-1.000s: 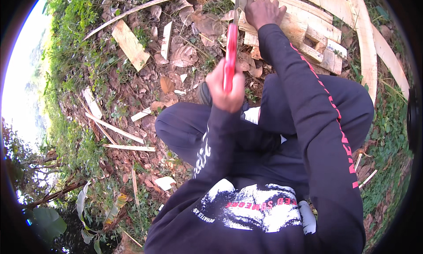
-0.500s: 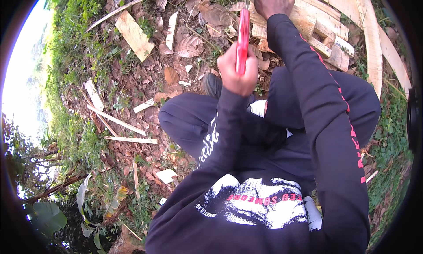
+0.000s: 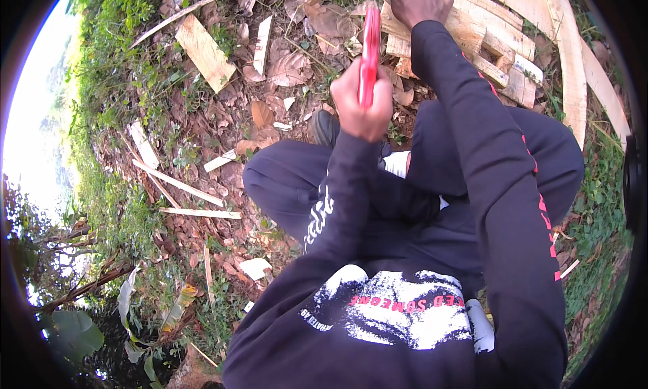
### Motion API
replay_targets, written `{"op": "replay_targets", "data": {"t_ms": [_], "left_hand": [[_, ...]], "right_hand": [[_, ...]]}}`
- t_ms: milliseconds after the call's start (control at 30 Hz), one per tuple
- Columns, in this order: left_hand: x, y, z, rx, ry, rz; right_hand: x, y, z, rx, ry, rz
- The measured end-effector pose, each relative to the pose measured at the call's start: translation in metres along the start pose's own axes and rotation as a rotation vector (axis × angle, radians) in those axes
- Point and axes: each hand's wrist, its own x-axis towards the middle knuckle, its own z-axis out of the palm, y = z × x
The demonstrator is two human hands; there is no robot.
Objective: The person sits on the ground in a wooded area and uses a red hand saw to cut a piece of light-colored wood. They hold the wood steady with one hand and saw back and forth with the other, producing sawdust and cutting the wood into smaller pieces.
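Observation:
My left hand [image 3: 363, 109] is closed around the red handle of a tool [image 3: 370, 51] that points away from me, toward a stack of pale wooden planks [image 3: 486, 38] on the ground. The tool's far end is hidden against the wood. My right hand [image 3: 420, 4] rests flat on top of the near end of that stack, fingers spread over the boards. I am crouched, with my dark-trousered knees [image 3: 290, 180] under both arms.
Dry brown leaves cover the earth. A short loose board [image 3: 206, 51], thin wood strips [image 3: 182, 185] and small offcuts lie scattered to the left. A long curved slat [image 3: 574, 58] lies at the right. Grass borders both sides.
My left hand has lifted the red-handled tool up and to the right, closer to the plank stack. My right hand has stayed on the wood.

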Motion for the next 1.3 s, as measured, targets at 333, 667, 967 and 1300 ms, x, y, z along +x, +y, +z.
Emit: {"op": "replay_targets", "data": {"t_ms": [333, 667, 967, 1300], "left_hand": [[-0.102, 0.044, -0.044, 0.122, -0.011, -0.203], [-0.002, 0.008, -0.002, 0.012, -0.068, -0.098], [0.034, -0.016, 0.019, 0.044, 0.031, 0.011], [-0.106, 0.019, -0.039, 0.230, 0.145, -0.362]], "right_hand": [[0.015, 0.001, -0.023, 0.022, -0.167, 0.027], [0.021, -0.010, -0.035, 0.013, -0.305, 0.036], [0.005, -0.009, -0.028, 0.022, -0.221, -0.015], [0.018, 0.003, -0.022, -0.020, -0.168, -0.005]]}}
